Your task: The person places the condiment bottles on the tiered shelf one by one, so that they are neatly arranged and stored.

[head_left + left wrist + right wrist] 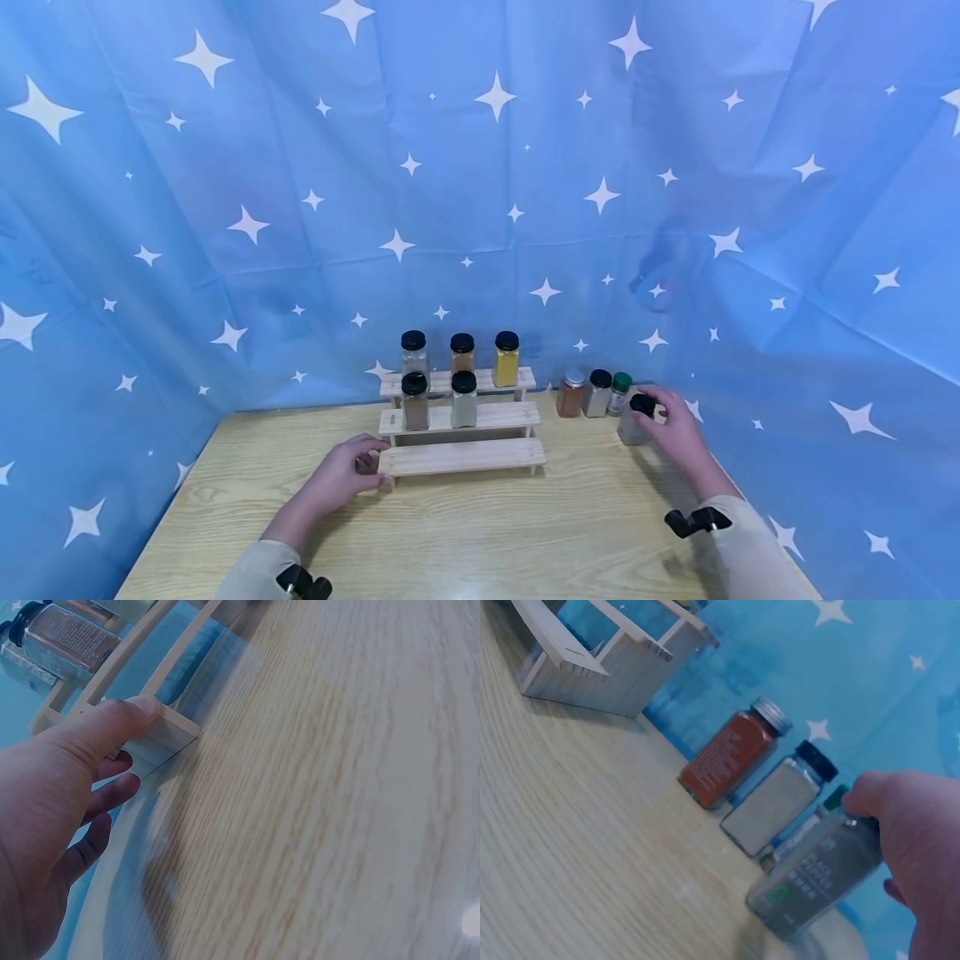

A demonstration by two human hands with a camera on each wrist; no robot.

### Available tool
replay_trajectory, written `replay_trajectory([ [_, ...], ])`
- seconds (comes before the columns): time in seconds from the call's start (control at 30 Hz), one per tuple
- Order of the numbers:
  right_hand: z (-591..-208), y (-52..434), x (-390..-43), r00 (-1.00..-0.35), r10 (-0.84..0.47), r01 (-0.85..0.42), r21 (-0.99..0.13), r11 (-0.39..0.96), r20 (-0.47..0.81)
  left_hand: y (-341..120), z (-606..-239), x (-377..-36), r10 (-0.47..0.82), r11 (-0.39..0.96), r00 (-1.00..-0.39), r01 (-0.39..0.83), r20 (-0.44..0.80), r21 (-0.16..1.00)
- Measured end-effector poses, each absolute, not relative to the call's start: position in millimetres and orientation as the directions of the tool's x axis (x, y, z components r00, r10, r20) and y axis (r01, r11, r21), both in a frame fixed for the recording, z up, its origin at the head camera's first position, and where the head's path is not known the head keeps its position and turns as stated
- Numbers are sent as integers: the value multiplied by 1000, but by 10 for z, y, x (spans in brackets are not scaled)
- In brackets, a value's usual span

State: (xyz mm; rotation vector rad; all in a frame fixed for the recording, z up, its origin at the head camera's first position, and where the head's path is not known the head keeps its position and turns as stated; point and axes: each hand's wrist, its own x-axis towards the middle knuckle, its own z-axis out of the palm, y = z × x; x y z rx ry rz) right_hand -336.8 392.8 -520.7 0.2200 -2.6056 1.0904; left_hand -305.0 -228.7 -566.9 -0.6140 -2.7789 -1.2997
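A three-step wooden spice rack (461,457) stands near the back of the table. My left hand (345,477) grips the left end of its lowest step, the thumb (139,712) pressed on the wood and the other fingers curled beside it. At the right, my right hand (678,429) holds a glass black pepper jar (814,877) by its black lid, thumb and fingers around the top. The jar leans a little in the head view. Three jars line the top step, among them a yellow one (506,362); a brown jar (416,404) and a pale jar (464,402) occupy the middle step.
Between rack and right hand stand a red-brown jar with a silver lid (727,761), a whitish jar with a black lid (772,806) and a small green-lidded jar (619,394). A blue star-patterned curtain (480,208) hangs behind the wooden table (480,533).
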Motion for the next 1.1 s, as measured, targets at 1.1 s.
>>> replay_trajectory([
  [1.1, -5250, 3888, -3325, -939, 83, -214, -754, 621, 335, -2261, -5635, -3047, 344, 572, -925, 344, 163, 745],
])
